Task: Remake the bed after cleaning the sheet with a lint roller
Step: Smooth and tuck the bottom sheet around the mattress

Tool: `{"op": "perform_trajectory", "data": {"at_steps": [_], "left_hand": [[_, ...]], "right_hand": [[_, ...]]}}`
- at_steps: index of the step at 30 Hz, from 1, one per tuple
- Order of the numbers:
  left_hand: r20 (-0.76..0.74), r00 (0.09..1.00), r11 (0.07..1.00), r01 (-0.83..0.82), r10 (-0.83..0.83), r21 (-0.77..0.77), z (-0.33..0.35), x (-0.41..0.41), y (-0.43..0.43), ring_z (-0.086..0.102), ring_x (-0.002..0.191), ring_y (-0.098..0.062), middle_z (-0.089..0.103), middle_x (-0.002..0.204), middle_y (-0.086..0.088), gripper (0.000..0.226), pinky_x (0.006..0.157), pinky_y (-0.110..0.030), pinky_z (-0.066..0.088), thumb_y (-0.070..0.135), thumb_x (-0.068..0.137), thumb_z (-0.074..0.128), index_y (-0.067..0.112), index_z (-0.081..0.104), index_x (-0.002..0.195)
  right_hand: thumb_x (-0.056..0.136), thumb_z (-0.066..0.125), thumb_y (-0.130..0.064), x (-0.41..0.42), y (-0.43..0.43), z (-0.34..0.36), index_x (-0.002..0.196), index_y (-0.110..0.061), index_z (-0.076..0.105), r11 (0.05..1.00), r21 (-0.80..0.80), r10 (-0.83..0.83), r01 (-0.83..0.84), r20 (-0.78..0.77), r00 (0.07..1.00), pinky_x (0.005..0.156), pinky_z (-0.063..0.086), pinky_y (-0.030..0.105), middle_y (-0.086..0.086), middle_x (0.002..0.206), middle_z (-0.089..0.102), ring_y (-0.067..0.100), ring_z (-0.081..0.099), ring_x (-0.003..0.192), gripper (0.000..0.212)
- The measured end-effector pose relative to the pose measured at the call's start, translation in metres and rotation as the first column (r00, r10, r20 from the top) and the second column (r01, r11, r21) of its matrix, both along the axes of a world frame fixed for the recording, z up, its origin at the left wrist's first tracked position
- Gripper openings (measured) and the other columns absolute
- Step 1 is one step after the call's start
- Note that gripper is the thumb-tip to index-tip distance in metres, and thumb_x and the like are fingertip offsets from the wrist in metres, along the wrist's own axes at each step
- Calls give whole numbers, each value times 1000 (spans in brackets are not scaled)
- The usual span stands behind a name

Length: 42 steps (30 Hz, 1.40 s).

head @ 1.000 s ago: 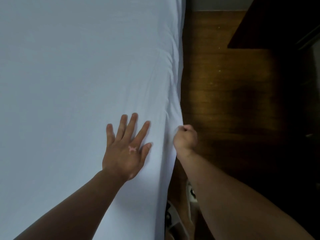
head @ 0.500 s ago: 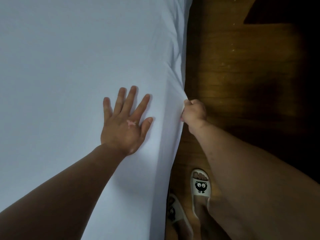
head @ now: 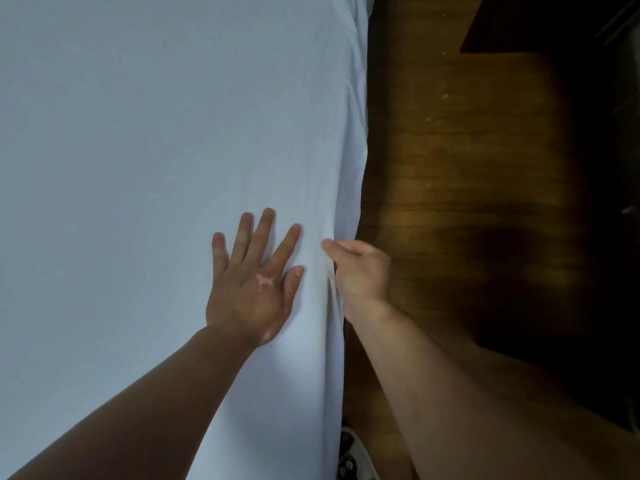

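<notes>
Bedroom seen from above: dark wooden floor (head: 450,161) on the right, white bed sheet (head: 138,133) filling the left. Nearest, at the bottom edge, part of a patterned slipper (head: 350,460) on the floor, just beside the sheet's hanging side. Next, left hand (head: 251,289) laid flat on top of the sheet near its right edge, palm down, fingers straight and spread wide, pressing the cloth down. Just beside it, right hand (head: 362,271) at the very edge, thumb over the top, other fingers curled under and mostly hidden, gripping a fold of the sheet at the turn down the side. Creases bunched between the two hands and running away along that edge; further in and further off, smooth and flat cloth. Beyond, at the top right, dark furniture (head: 554,22) on the floor, well apart from the sheet. No lint roller in view. Judged as tightening or tucking the sheet's side, so likely early in the remaking. Risks from here: pulling too hard with the right hand against too light a press from the left, dragging the whole sheet sideways and wrinkling the smooth part; gripping too thin a fold, losing it and leaving the side slack; tucking over the bunched creases, locking them in along the edge.
</notes>
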<state>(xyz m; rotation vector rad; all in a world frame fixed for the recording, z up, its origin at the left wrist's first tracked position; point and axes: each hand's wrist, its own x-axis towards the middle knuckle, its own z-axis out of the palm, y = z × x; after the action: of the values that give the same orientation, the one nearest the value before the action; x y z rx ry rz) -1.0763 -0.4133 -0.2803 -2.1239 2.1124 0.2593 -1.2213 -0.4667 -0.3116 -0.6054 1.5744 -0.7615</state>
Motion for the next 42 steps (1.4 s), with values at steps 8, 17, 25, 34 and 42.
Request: {"op": "perform_trajectory", "data": {"at_steps": [8,17,25,34,42], "left_hand": [[-16,1000,999,-21,21,33,5,-4,40,4,154,-29,8,167,-4,66,119,-63,13,64,100,4,35,16,158],[51,999,1000,18,-19,13,-8,-14,43,-3,154,-28,1,168,-3,64,120,-62,8,63,101,7,36,8,159],[16,999,999,-38,37,20,3,5,94,2,155,-28,7,168,-5,62,119,-63,12,58,102,16,33,16,159],[4,999,999,41,-41,14,-2,-12,175,5,154,-31,11,167,-7,66,119,-63,14,61,101,10,30,20,158],[-31,993,994,112,-111,12,1,-15,234,10,154,-31,15,166,-7,65,119,-61,16,60,102,13,29,27,157]], "right_hand": [[99,56,-35,2,9,-1,91,-15,57,958,-200,106,-204,-415,904,70,59,40,-4,76,61,17,63,72,22],[101,52,-32,-21,-3,-40,93,-13,54,869,-270,269,-415,-446,853,55,43,17,-4,80,56,9,54,70,21],[100,43,-53,-23,82,-3,103,-21,57,932,-39,341,-359,-236,910,67,47,18,-10,88,60,1,57,79,35],[89,71,-37,-22,239,10,74,-21,73,982,-63,160,-180,-249,955,67,57,39,-5,69,71,14,66,65,22],[92,68,-36,-21,248,10,85,-22,71,993,-117,-14,-11,-213,977,77,60,44,-6,79,73,15,70,76,16]]}}
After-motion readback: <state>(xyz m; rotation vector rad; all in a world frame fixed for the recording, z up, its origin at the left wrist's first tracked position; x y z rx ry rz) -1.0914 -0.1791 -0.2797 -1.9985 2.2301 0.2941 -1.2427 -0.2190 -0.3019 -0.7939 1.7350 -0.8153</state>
